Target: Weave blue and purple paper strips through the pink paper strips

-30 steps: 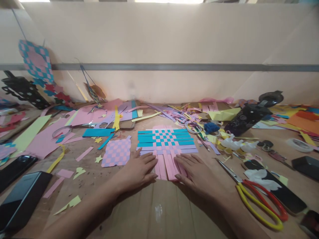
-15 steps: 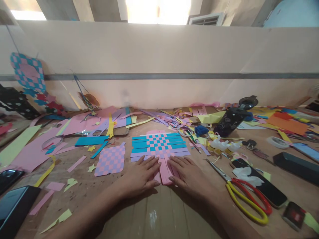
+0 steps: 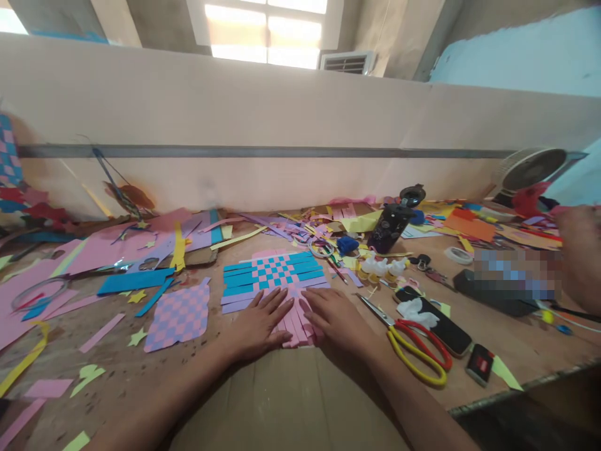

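My left hand [image 3: 256,324] and my right hand [image 3: 334,317] lie flat, fingers spread, on the loose pink paper strips [image 3: 295,323] hanging from a woven paper mat [image 3: 275,274] of blue, pink and lilac strips. Neither hand grips anything. The fingertips of both hands touch the strips, partly hiding them. To the left of my left hand lies a finished-looking pink and lilac checked paper square [image 3: 178,321]. Red-and-yellow-handled scissors [image 3: 416,349] lie to the right of my right hand.
Paper scraps, stars and strips cover the wooden table [image 3: 117,369]. A black bottle [image 3: 389,230] stands behind the mat, near a blue pompom [image 3: 347,245]. A black phone [image 3: 441,326] lies right of the scissors. A co-worker's hand [image 3: 580,257] enters at the right, beside a pixelated patch [image 3: 516,274].
The view has swung right and tilted up, bringing in a window and a fan. My hands stay on the pink strips, and a co-worker's hand has appeared at the right edge.
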`<state>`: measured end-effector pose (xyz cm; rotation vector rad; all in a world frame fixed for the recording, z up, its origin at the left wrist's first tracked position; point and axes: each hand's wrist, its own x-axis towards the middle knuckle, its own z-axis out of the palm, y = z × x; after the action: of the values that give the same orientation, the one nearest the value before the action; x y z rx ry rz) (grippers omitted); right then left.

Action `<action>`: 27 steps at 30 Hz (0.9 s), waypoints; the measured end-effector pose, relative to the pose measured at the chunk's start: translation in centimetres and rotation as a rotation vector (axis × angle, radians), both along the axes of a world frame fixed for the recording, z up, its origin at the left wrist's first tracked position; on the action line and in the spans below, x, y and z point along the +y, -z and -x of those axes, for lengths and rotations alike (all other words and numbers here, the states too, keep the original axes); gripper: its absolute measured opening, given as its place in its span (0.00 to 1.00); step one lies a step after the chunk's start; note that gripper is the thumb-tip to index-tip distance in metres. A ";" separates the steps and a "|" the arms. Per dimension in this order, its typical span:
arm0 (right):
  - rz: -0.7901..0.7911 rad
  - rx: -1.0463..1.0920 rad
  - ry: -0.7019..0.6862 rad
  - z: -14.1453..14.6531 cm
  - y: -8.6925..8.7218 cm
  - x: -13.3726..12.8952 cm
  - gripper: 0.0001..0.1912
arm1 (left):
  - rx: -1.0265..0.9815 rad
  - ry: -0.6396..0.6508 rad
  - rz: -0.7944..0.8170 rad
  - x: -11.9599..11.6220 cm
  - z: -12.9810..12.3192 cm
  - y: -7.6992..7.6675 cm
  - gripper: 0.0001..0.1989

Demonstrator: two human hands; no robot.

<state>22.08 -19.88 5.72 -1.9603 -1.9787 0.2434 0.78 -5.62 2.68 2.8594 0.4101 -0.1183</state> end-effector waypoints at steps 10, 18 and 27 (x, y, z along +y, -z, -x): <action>0.195 0.063 0.085 -2.4 2.1 -11.5 0.36 | -0.070 -0.023 -0.025 -1.4 4.8 -4.9 0.34; 0.322 0.204 0.057 7.4 3.2 -11.5 0.42 | -0.563 -0.112 0.114 -2.0 -0.7 -16.2 0.30; 0.155 0.374 0.098 3.3 1.3 -10.4 0.36 | -1.147 -0.200 0.411 -2.2 -5.9 -17.7 0.26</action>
<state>18.75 -30.28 4.40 -1.9267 -1.6614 0.7018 6.64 -7.80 20.39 2.0132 0.3382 1.2291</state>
